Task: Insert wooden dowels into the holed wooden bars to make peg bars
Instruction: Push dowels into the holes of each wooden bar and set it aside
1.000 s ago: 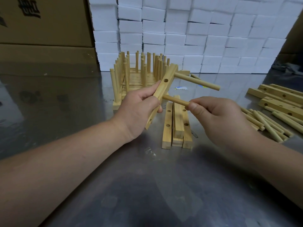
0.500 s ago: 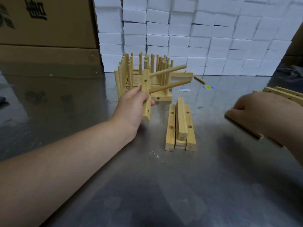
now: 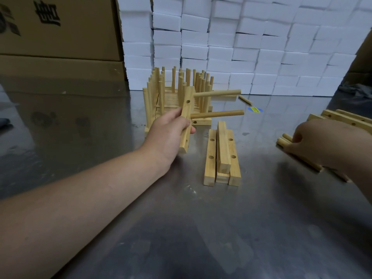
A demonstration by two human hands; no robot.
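My left hand [image 3: 171, 133] grips a holed wooden bar [image 3: 186, 109], held nearly upright above the steel table. Two dowels, an upper one [image 3: 217, 93] and a lower one [image 3: 218, 114], stick out of the bar to the right. An empty hole shows between them and another near the bar's lower end. My right hand [image 3: 324, 143] rests on the pile of loose dowels [image 3: 282, 140] at the right, fingers curled over them; whether it holds one is hidden.
Finished peg bars [image 3: 177, 91] stand stacked behind my left hand. A few plain holed bars [image 3: 221, 156] lie in the middle of the table [image 3: 181, 228]. More holed bars [image 3: 346, 118] lie far right. White foam blocks [image 3: 241, 47] and cardboard boxes [image 3: 60, 37] line the back.
The second dowel went into the bar, then my right hand let go and moved right to the dowel pile. My left hand turned the bar more upright.
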